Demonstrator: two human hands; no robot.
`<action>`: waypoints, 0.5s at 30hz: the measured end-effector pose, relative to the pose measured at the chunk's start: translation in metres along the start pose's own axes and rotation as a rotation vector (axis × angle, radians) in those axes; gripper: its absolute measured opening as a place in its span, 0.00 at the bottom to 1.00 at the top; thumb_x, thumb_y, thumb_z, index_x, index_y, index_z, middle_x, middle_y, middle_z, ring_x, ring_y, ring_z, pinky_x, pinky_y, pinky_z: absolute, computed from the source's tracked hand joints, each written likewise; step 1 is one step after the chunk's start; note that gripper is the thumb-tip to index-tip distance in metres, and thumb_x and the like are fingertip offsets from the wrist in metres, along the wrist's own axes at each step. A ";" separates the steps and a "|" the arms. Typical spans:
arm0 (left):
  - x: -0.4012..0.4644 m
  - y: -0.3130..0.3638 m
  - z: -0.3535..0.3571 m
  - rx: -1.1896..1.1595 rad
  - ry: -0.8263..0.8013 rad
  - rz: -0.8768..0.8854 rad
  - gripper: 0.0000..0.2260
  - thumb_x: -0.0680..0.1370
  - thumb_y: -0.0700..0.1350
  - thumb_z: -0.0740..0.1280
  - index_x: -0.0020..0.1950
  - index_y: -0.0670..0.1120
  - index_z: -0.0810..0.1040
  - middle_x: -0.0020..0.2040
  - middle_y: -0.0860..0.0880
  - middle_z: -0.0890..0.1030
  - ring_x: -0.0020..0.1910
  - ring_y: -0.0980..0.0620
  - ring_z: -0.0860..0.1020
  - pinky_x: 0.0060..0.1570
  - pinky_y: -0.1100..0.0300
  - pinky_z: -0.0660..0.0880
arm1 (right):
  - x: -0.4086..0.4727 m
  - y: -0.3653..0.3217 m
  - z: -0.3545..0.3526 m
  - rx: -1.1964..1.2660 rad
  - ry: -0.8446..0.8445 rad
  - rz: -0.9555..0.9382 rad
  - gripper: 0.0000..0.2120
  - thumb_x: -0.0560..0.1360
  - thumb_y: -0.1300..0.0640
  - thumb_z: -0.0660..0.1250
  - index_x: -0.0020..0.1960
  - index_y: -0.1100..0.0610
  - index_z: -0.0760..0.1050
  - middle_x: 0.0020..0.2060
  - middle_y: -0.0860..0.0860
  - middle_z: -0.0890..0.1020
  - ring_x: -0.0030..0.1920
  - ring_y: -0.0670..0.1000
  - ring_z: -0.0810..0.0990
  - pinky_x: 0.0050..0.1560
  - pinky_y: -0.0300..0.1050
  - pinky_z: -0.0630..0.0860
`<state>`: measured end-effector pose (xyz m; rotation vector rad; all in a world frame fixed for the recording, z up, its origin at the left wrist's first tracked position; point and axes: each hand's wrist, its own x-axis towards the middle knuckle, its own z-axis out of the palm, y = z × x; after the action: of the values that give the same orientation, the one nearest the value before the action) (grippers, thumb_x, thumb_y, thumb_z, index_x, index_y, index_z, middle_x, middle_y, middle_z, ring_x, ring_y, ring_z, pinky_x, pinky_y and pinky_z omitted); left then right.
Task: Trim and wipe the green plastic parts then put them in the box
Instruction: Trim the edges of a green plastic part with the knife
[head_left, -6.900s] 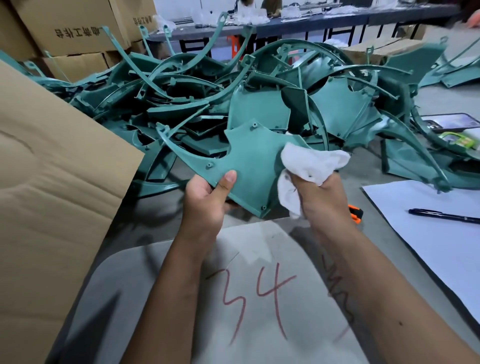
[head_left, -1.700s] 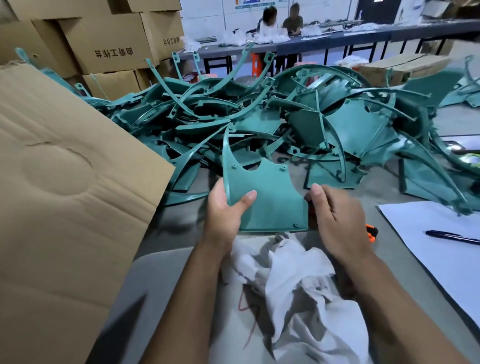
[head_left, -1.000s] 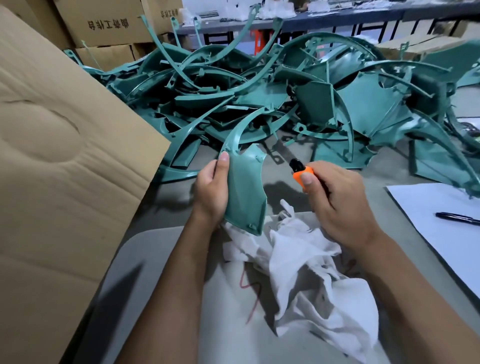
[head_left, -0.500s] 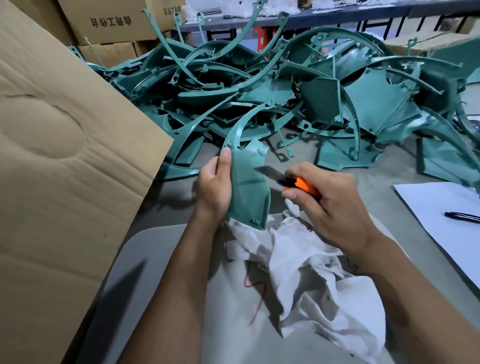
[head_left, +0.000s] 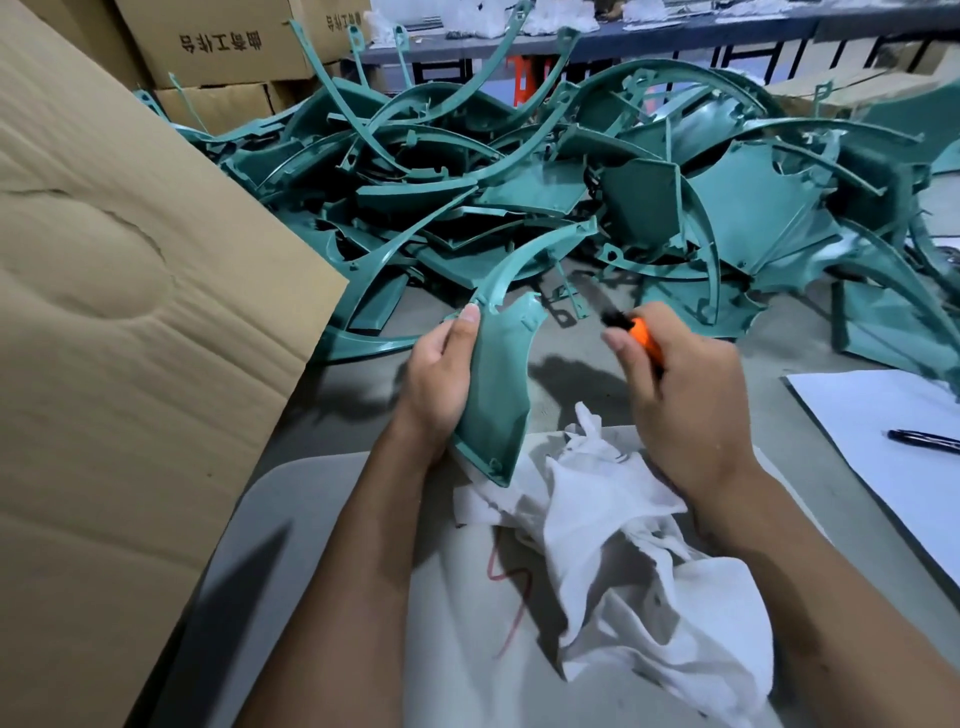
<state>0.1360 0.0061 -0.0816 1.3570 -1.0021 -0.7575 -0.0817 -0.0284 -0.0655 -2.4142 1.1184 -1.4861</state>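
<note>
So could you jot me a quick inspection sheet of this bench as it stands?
Surface: grey table, pale mat in front.
Job's things: green part; pile of green parts; white cloth; cardboard box flap.
Clutter: paper sheet, pen.
Hands: left hand grips the part; right hand grips an orange knife, blade blurred.
Cables: nothing seen.
Surroundings: stacked cartons, far tables.
</note>
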 end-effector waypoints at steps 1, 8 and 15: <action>0.001 -0.001 0.001 0.030 0.002 -0.007 0.23 0.78 0.67 0.60 0.39 0.52 0.82 0.33 0.53 0.80 0.35 0.51 0.77 0.37 0.56 0.73 | 0.001 0.001 -0.001 0.017 0.026 0.019 0.15 0.85 0.45 0.60 0.44 0.52 0.68 0.28 0.39 0.66 0.26 0.41 0.67 0.30 0.32 0.62; 0.000 0.001 0.002 0.012 0.017 -0.056 0.26 0.73 0.71 0.61 0.44 0.51 0.85 0.41 0.48 0.85 0.43 0.44 0.82 0.49 0.46 0.80 | -0.007 -0.013 0.006 0.200 -0.212 -0.219 0.17 0.85 0.47 0.61 0.45 0.57 0.75 0.28 0.44 0.71 0.27 0.46 0.70 0.29 0.44 0.67; -0.001 0.002 0.000 -0.005 -0.089 -0.034 0.19 0.86 0.55 0.59 0.43 0.51 0.84 0.34 0.53 0.83 0.33 0.57 0.80 0.32 0.64 0.75 | -0.003 -0.011 0.008 0.077 -0.113 -0.128 0.19 0.86 0.44 0.58 0.43 0.56 0.70 0.27 0.45 0.70 0.26 0.48 0.70 0.27 0.46 0.65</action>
<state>0.1350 0.0075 -0.0801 1.3488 -1.0485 -0.8511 -0.0709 -0.0208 -0.0673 -2.5231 0.8830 -1.3792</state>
